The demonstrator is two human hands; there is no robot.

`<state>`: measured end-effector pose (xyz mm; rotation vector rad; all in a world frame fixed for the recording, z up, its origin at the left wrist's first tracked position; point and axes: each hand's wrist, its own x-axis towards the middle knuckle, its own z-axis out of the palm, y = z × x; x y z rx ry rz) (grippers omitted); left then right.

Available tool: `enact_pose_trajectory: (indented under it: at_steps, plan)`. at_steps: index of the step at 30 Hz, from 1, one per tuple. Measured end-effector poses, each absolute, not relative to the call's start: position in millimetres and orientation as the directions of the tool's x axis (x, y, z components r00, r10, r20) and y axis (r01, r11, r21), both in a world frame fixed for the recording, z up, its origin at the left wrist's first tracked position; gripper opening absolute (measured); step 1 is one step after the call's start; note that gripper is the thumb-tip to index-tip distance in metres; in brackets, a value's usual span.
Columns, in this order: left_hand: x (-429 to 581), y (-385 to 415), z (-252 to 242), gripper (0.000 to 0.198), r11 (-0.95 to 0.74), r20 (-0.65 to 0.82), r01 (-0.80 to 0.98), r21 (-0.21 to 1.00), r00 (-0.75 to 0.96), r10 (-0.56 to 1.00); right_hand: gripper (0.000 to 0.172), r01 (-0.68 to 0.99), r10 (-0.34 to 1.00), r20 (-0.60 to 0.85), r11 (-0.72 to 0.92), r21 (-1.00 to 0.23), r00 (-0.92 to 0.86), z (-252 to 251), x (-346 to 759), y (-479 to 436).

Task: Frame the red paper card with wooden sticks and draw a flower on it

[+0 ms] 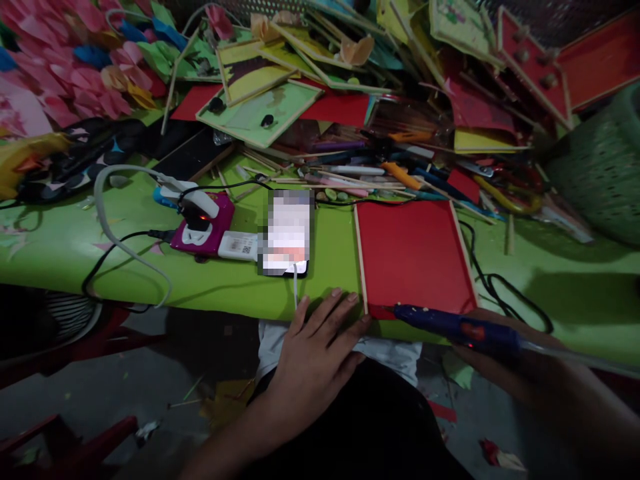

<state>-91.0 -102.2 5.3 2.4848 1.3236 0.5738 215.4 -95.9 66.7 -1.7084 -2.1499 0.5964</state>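
My left hand (320,350) rests with fingers spread at the near edge of the green table, its fingertips close to the lower left corner of a red paper panel (413,257). Thin wooden sticks run along the panel's left and right sides. My right hand (520,373) is wrapped round a dark blue hot glue gun (457,327) with a red light lit. A pale glue stick (565,352) sticks out behind it. The gun's nozzle is at the panel's near edge; whether it touches cannot be made out.
A phone (287,233) and a magenta power strip (203,230) with plugs and cables lie left of the panel. Behind are pens, sticks and framed paper panels (260,113). Pink paper flowers (65,67) fill the far left. A green basket (600,160) stands right.
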Motion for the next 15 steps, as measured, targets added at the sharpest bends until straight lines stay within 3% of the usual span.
enact_pose_trajectory:
  at_steps: [5,10,15]
  plan:
    - [-91,-103,6,0.044,-0.534,0.207,0.732,0.424,0.495,0.844,0.025,0.867,0.978,-0.048,0.157,-0.473,-0.203,73,215,-98]
    - [-91,-104,5,0.044,-0.533,0.212,0.722,0.44,0.494,0.843,0.029,0.852,0.979,-0.125,0.071,-0.518,-0.158,78,205,-102]
    - [-91,-104,4,0.045,-0.53,0.212,0.731,0.43,0.489,0.846,0.03,0.858,0.977,-0.038,0.165,-0.487,-0.209,72,212,-102]
